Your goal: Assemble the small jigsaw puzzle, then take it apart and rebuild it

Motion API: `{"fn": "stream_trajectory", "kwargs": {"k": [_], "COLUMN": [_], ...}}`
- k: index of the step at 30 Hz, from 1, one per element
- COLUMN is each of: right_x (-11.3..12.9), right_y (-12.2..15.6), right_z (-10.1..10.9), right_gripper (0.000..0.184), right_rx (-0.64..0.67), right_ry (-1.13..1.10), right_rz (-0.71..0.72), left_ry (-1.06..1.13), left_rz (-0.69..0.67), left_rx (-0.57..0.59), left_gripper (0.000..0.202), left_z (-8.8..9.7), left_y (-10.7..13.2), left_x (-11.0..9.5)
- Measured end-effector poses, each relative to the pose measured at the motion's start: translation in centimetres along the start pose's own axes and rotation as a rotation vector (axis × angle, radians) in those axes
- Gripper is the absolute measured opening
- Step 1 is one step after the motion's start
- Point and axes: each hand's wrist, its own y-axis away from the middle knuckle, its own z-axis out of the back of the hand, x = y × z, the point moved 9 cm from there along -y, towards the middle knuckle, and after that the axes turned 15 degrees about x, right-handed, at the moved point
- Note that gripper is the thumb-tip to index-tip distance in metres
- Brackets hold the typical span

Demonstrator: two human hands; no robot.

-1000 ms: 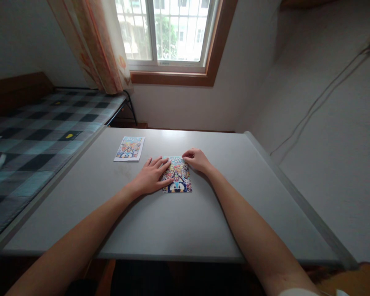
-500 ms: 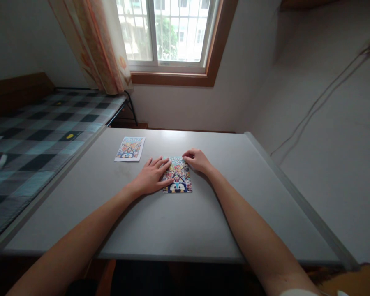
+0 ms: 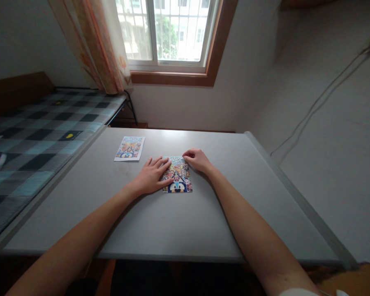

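Note:
A small jigsaw puzzle (image 3: 179, 174) with a crowded, colourful print and a blue cartoon dog face along its near edge lies flat on the table. Across its left side rests my left hand (image 3: 152, 174), open, fingers spread and thumb reaching over the picture. My right hand (image 3: 196, 158) is at the puzzle's upper right corner, thumb and fingers closed in a pinch. Whatever is between those fingertips is hidden. Farther back on the left, apart from both hands, lies a white-bordered picture sheet (image 3: 130, 148) with a similar dog print.
The pale table (image 3: 172, 230) has raised strips along its left and right sides. A bed with a checked cover (image 3: 58, 119) stands on the left. Beyond the table are a window (image 3: 169, 37) and a curtain (image 3: 95, 45). A cable (image 3: 314, 102) hangs on the right wall.

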Motion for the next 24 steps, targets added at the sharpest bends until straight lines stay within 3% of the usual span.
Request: {"fn": "stream_trajectory", "kwargs": {"k": [24], "right_x": [-0.46], "right_y": [-0.11], "right_z": [-0.02], "right_gripper": [0.019], "right_rx": [-0.016], "right_ry": [-0.044], "right_rz": [-0.002], "left_ry": [0.0], "left_rz": [0.009], "left_rx": [0.006], "left_gripper": [0.071], "left_z": [-0.05], "left_y": [-0.02], "left_x": [0.07]}}
